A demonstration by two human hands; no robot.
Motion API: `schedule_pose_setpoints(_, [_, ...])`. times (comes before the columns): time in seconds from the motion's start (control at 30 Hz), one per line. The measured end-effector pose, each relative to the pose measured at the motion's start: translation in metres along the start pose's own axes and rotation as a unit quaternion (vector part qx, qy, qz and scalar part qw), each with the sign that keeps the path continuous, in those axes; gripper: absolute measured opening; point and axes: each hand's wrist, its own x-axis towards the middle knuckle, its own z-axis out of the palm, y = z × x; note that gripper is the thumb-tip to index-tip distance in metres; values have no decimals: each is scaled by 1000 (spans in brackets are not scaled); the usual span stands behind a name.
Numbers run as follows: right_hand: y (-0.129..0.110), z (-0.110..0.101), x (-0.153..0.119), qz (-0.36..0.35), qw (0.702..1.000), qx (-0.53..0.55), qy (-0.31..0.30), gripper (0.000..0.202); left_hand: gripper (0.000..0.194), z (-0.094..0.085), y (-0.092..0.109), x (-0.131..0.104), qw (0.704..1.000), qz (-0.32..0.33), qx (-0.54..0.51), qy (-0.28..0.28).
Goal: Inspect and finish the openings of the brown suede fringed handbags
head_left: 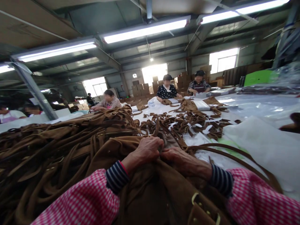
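Note:
A brown fabric bag (145, 193) with brass-coloured metal fittings lies right in front of me. My left hand (148, 148) is closed on the bag's upper edge, its knuckles facing up. Close beside it, my right hand (178, 157) grips the same edge, fingers curled inward. Exactly what is pinched between the fingertips is hidden. A long brown strap (243, 153) loops out to the right of the bag, past my right wrist.
A large heap of brown bags (58, 147) fills the left. Several short brown straps (199, 122) with white paper strips lie ahead. White plastic sheeting (262, 137) covers the right side. Across the table, co-workers (167, 89) handle bags; a metal post (35, 89) stands left.

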Motion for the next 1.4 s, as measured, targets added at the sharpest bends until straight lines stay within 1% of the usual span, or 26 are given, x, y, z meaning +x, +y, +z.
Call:
schedule_pose_setpoints(0.07, [-1,-3,-16,-32,994,104,-23,4,37,1,3,0,1000,14,7,-2])
schedule_pose_setpoints(0.13, [3,-4,-30,-13,983,180,-33,8,30,1,6,-2,1000,23,11,0])
schedule_pose_setpoints(0.17, [8,-4,-36,8,980,200,-18,8,22,0,9,-5,999,32,10,5])
schedule_pose_setpoints(0.2, [14,-4,-41,34,978,204,17,9,17,-2,11,-9,999,50,3,7])
schedule_pose_setpoints(0.3, [40,-7,-50,133,966,134,175,18,25,-11,18,-29,988,142,-56,-1])
schedule_pose_setpoints(0.33, [49,-8,-51,166,957,105,211,22,26,-14,20,-37,982,172,-78,-9])
schedule_pose_setpoints(0.37, [57,-8,-51,196,950,91,224,26,29,-16,21,-44,976,196,-92,-19])
schedule_pose_setpoints(0.43, [69,-6,-47,239,944,106,203,29,36,-18,23,-53,972,219,-83,-22])
schedule_pose_setpoints(0.47, [73,-3,-44,250,941,124,189,28,34,-16,24,-54,974,220,-60,-14])
schedule_pose_setpoints(0.53, [75,4,-36,248,938,151,188,26,22,-12,27,-51,976,216,3,13])
schedule_pose_setpoints(0.6, [69,5,-30,216,939,156,219,27,9,-11,32,-44,972,224,61,44])
schedule_pose_setpoints(0.67, [59,-3,-28,180,938,170,245,24,15,-20,37,-36,960,254,98,62])
schedule_pose_setpoints(0.73, [50,-22,-32,167,931,199,258,18,22,-41,43,-30,949,277,125,87])
schedule_pose_setpoints(0.8, [48,-46,-38,166,920,222,276,11,26,-66,50,-23,939,282,151,124])
schedule_pose_setpoints(0.87, [55,-62,-44,179,922,184,292,10,26,-81,56,-16,937,269,164,153])
schedule_pose_setpoints(0.9, [60,-64,-47,194,928,139,286,8,25,-80,58,-12,939,262,161,156])
schedule_pose_setpoints(0.93, [67,-63,-50,216,934,89,269,6,24,-73,60,-8,942,257,152,151])
schedule_pose_setpoints(0.97, [73,-57,-53,239,938,43,246,5,22,-59,61,-4,946,258,137,139])
schedule_pose_setpoints(1.03, [83,-37,-60,272,941,-11,201,10,19,-18,64,0,951,271,97,113])
schedule_pose_setpoints(1.07, [86,-27,-64,283,939,-21,195,10,16,4,64,1,951,278,66,117])
schedule_pose_setpoints(1.1, [86,-18,-68,290,937,-28,192,10,14,25,64,0,954,264,28,136])
schedule_pose_setpoints(1.17, [82,-8,-74,299,932,-76,192,17,18,56,64,-6,955,235,-50,174])
schedule_pose_setpoints(1.23, [73,-10,-76,282,927,-142,202,22,22,69,65,-12,950,219,-91,202])
schedule_pose_setpoints(1.3, [66,-16,-72,239,930,-162,226,16,25,66,66,-14,947,224,-88,213])
schedule_pose_setpoints(1.37, [63,-17,-63,189,947,-100,241,10,25,57,66,-9,945,237,-62,216])
schedule_pose_setpoints(1.4, [63,-15,-58,170,955,-58,235,9,26,50,66,-4,943,245,-50,222])
